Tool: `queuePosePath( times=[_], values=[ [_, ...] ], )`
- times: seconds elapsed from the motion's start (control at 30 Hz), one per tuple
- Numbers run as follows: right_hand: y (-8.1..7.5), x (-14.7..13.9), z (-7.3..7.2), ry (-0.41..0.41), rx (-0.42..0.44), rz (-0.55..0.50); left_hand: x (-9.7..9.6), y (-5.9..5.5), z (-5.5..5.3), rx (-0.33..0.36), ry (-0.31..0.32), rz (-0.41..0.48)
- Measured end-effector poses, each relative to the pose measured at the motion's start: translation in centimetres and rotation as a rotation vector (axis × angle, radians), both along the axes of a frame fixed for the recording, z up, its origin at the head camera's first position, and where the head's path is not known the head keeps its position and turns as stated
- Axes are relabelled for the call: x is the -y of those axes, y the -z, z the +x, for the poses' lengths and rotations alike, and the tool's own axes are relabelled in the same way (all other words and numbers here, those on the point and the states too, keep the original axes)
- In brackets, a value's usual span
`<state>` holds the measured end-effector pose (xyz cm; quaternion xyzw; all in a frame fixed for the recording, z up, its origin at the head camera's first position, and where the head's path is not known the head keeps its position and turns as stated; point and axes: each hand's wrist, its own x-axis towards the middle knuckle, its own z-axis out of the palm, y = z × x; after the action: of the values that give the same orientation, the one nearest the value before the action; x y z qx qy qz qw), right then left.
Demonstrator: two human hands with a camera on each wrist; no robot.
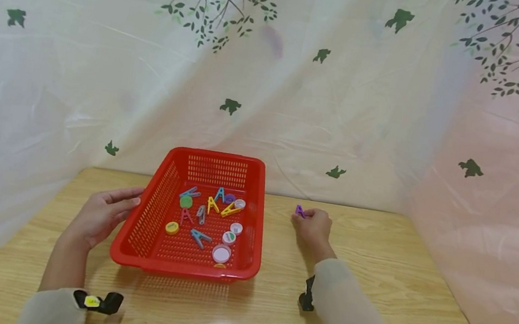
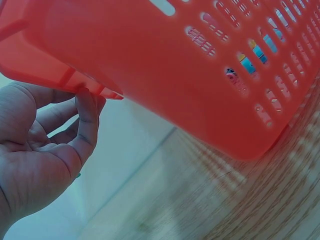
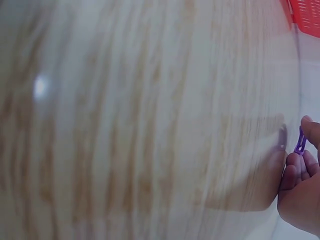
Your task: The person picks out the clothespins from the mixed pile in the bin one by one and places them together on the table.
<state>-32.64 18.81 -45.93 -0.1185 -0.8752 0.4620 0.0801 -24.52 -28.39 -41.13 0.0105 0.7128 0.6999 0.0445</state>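
A red plastic basket (image 1: 183, 268) sits on the table, with several clothespins and bottle caps lying on its floor. My left hand (image 1: 101, 213) grips its left rim; in the left wrist view the bent fingers (image 2: 87, 117) meet the rim's edge from beneath. To the right of the basket, my right hand (image 1: 315, 228) pinches a purple clothespin (image 1: 300, 211) low over the table. The right wrist view shows this purple clothespin (image 3: 300, 142) between thumb and fingers, partly covered by them.
Inside the basket are a yellow clothespin (image 1: 212, 205), a blue clothespin (image 1: 200, 238), a green cap (image 1: 186, 202) and a yellow cap (image 1: 172, 228), among others. Behind the wooden table (image 1: 374, 267) hangs a pale curtain (image 1: 297, 106) with leaf prints.
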Motion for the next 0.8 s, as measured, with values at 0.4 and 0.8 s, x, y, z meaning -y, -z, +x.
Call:
queuePosePath(
  times=[0.4, 0.8],
  values=[
    [0.18, -0.01, -0.16, -0.014, 0.004, 0.075, 0.1, 0.08, -0.1, 0.003, 0.001, -0.006],
    [-0.68, -0.15, -0.5, -0.034, -0.007, 0.116, -0.08, 0.05, -0.01, 0.011, -0.01, 0.019]
  ],
)
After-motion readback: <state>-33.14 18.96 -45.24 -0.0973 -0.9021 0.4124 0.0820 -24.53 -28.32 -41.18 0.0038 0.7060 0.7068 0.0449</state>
